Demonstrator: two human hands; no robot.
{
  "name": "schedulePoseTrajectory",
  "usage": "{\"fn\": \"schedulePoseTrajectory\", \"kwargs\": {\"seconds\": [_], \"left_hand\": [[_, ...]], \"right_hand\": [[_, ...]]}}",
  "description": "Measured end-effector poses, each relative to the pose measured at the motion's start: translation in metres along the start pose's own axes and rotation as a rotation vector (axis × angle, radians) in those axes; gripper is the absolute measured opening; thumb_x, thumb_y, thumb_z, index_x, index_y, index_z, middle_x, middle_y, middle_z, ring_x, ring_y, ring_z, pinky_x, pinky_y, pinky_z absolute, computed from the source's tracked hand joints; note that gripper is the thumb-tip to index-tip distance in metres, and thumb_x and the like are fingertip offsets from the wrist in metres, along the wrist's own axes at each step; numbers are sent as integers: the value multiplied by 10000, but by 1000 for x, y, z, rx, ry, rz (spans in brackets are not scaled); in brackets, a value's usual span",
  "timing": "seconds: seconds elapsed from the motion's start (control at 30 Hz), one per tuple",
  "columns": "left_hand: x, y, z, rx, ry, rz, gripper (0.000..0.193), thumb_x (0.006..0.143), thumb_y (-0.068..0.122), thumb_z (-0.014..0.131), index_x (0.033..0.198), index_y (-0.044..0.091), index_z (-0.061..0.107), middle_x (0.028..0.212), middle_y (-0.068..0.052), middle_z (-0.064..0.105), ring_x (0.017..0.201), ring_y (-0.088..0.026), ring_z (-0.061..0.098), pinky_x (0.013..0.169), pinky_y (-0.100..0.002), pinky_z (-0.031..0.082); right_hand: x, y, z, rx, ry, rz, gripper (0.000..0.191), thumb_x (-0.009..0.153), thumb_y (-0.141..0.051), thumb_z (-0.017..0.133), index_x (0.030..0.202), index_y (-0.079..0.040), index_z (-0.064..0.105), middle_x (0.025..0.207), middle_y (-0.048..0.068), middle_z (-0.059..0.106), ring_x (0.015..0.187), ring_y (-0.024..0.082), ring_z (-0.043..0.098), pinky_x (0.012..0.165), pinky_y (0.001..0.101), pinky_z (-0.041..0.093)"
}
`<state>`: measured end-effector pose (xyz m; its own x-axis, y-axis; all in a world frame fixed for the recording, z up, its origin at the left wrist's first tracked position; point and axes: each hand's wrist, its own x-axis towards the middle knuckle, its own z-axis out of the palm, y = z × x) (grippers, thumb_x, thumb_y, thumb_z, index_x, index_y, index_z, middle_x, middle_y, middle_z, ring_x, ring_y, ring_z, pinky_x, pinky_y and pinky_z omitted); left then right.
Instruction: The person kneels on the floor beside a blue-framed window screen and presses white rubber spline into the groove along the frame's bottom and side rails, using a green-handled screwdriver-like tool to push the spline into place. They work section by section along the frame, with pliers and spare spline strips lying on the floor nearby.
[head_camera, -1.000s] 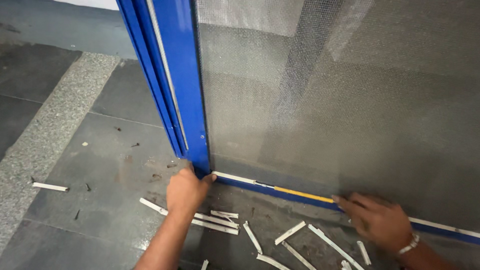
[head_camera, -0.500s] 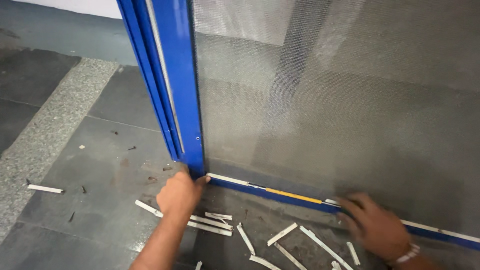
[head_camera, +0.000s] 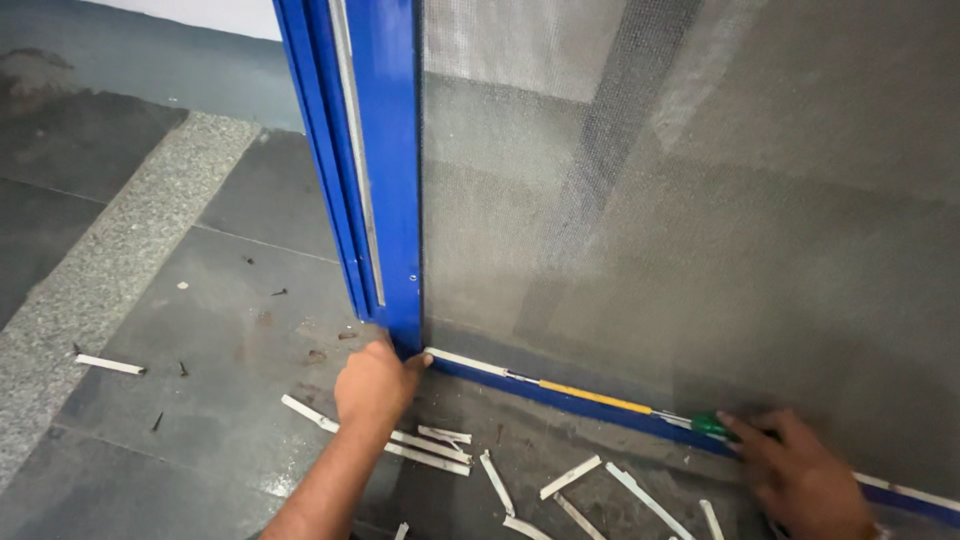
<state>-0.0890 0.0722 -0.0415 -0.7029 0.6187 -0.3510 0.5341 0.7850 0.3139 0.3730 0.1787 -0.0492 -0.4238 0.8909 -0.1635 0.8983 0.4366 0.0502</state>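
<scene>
A blue metal frame (head_camera: 385, 170) stands upright with grey mesh screen (head_camera: 700, 220) stretched across it. My left hand (head_camera: 375, 385) presses at the frame's bottom corner, fingers on the end of a white strip (head_camera: 465, 362) lying in the lower rail (head_camera: 600, 410). My right hand (head_camera: 800, 475) rests on the rail further right and holds a tool with a green handle (head_camera: 712, 426) and a yellow shaft (head_camera: 595, 396) lying along the rail.
Several short white strip offcuts (head_camera: 570, 478) lie on the dark tiled floor (head_camera: 230, 330) below the rail. One more white piece (head_camera: 110, 364) lies at the left near a speckled stone band (head_camera: 110, 290).
The view has shifted slightly; both hands stay at the lower rail. The right hand's green tool handle now shows.
</scene>
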Motion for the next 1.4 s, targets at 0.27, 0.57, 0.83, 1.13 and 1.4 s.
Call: {"fn": "schedulePoseTrajectory", "kwargs": {"seconds": [0.27, 0.57, 0.83, 1.13, 1.4], "left_hand": [[-8, 1, -1, -25, 11, -11, 574, 836, 554, 750, 1145, 76, 672, 1057, -219, 740, 1036, -416, 706, 886, -511, 563], [-5, -2, -1, -62, 17, 18, 552, 828, 531, 759, 1129, 76, 679, 1048, -214, 744, 1024, -414, 711, 884, -512, 565], [2, -3, 7, -37, 39, 26, 559, 844, 534, 754, 1126, 58, 678, 1034, -227, 742, 1007, -416, 713, 876, -503, 572], [0, -1, 4, -31, 14, -2, 570, 840, 533, 754, 1182, 88, 656, 1056, -220, 741, 1023, -414, 714, 880, -514, 570], [-11, 3, -7, -79, -2, -39, 550, 830, 533, 758, 1184, 125, 658, 1097, -191, 741, 1061, -398, 704, 896, -510, 562]], "right_hand": [[-15, -21, -109, 35, 180, -137, 501, 813, -305, 741, 1302, -398, 681, 1133, -36, 635, 895, 75, 684, 793, 267, 612], [0, -5, -31, 63, -201, 29, 515, 844, -315, 714, 1337, -445, 636, 1166, -109, 651, 847, 76, 708, 801, 254, 611], [21, -13, 18, 296, 32, -78, 451, 823, -361, 793, 1266, -342, 714, 1039, -48, 688, 734, 120, 734, 704, 307, 617], [10, -41, -101, 257, 17, -73, 459, 853, -329, 770, 1303, -407, 735, 1001, -82, 645, 752, 37, 653, 681, 222, 565], [14, -82, -164, 14, 51, -6, 322, 884, -376, 754, 1201, -434, 745, 997, -124, 709, 643, 73, 664, 650, 244, 578]]}}
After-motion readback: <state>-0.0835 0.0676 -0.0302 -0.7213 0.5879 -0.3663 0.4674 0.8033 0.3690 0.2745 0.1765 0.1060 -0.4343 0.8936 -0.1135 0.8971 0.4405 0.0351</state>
